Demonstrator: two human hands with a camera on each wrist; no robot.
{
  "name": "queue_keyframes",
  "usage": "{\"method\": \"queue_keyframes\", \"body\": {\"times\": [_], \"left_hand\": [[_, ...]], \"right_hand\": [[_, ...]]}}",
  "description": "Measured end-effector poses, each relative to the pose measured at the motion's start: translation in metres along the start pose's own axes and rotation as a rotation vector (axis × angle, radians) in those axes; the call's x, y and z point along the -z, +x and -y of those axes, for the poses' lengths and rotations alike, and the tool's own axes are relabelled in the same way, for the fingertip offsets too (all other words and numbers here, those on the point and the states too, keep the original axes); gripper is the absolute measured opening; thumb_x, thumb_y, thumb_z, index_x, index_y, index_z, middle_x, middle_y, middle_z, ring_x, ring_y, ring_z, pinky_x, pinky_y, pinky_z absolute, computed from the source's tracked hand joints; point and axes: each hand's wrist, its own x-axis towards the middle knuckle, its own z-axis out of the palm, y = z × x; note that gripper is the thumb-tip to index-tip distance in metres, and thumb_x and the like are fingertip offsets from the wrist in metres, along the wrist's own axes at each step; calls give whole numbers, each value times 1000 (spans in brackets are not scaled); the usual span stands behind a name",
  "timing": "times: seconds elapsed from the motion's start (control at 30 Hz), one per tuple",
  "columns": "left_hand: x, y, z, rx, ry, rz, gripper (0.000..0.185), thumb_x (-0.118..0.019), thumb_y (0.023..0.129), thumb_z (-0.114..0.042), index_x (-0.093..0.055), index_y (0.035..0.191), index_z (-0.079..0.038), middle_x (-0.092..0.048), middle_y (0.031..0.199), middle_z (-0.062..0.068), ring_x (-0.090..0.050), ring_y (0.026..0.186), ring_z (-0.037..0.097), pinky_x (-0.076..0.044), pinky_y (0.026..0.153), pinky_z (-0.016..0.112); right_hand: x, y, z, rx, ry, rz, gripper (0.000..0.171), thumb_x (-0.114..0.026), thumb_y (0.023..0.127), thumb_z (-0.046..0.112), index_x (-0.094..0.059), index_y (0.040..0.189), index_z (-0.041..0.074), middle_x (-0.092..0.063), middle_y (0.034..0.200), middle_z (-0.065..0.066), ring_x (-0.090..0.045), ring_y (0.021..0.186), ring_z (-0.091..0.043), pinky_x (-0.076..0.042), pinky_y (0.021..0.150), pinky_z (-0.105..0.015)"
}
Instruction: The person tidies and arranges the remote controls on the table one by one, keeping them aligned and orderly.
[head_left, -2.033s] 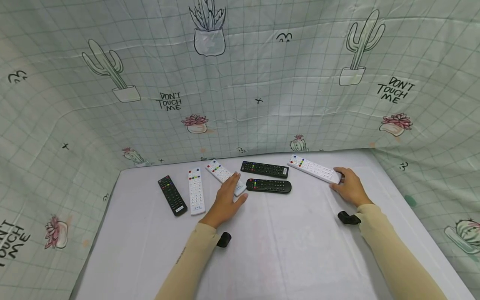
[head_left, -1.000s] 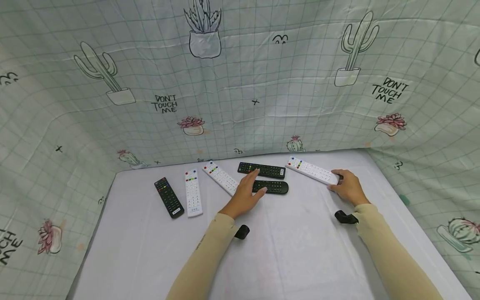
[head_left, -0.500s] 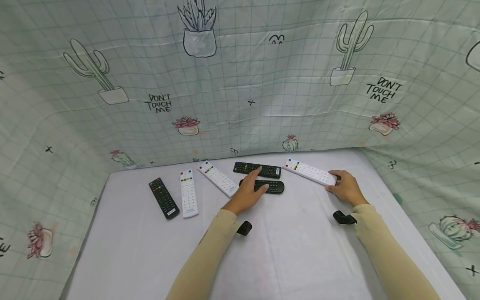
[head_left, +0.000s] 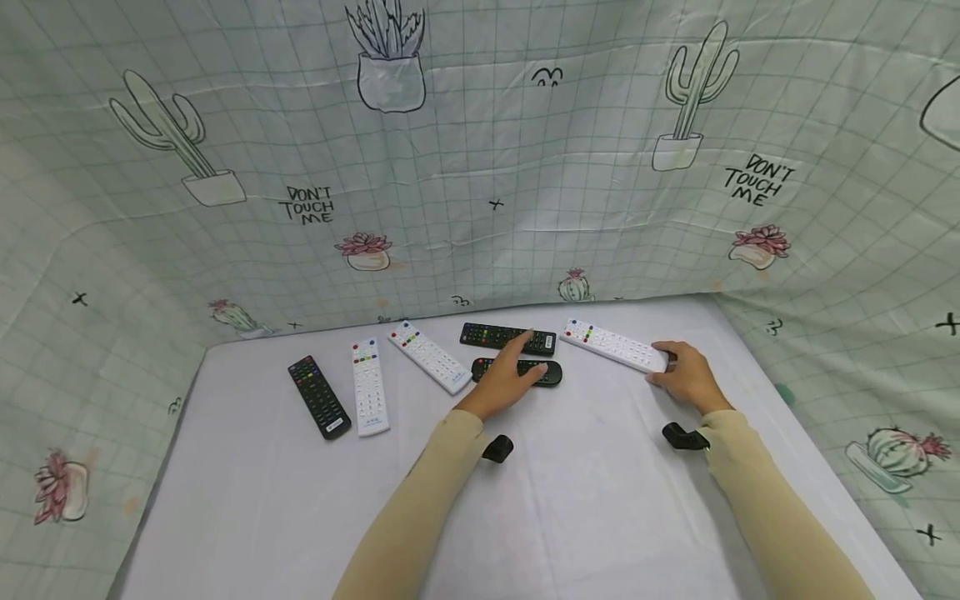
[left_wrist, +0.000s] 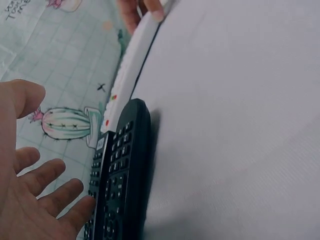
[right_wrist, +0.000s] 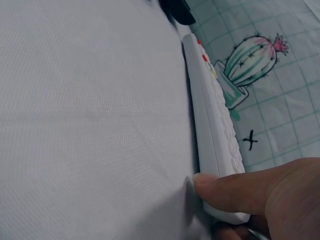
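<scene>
My right hand (head_left: 688, 375) grips the near right end of a white remote control (head_left: 613, 346), which lies slantwise at the back right. In the right wrist view the thumb (right_wrist: 232, 194) presses against the side of this remote's end. My left hand (head_left: 501, 385), fingers spread, is over two black remote controls lying one behind the other. It partly covers the rounded front one (head_left: 553, 374), and a fingertip overlaps the rear one (head_left: 487, 335). Nothing lies in the left palm (left_wrist: 30, 205) in the left wrist view.
Left of my left hand, a slanted white remote control (head_left: 431, 358), another white one (head_left: 370, 387) and a black one (head_left: 320, 398) lie in a row. All rest on a white-covered table (head_left: 600, 500). A patterned cloth curtain (head_left: 465, 167) rises behind and along both sides.
My left hand has moved right, from over the slanted white remote control to over the two black ones. My right hand keeps its grip on the white remote. The head view has shifted slightly.
</scene>
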Motion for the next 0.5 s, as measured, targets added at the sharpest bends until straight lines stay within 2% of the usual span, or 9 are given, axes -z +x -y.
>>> {"method": "queue_keyframes", "body": {"times": [0.33, 0.5], "left_hand": [[-11, 17, -7, -15, -23, 28, 70, -60, 108, -31, -27, 168, -15, -28, 173, 8, -25, 160, 29, -24, 129, 49], [-16, 23, -8, -21, -47, 31, 70, -60, 108, -30, -28, 168, -14, -29, 172, 9, -29, 159, 30, -27, 128, 51]], "right_hand": [[1, 0, -6, 2, 2, -1, 62, -77, 92, -2, -49, 146, -15, -48, 140, -41, -59, 119, -52, -54, 96, -57], [3, -3, -7, -13, 10, 11, 63, -76, 92, -2, -48, 147, -15, -47, 143, -41, -57, 123, -54, -52, 99, -59]]}}
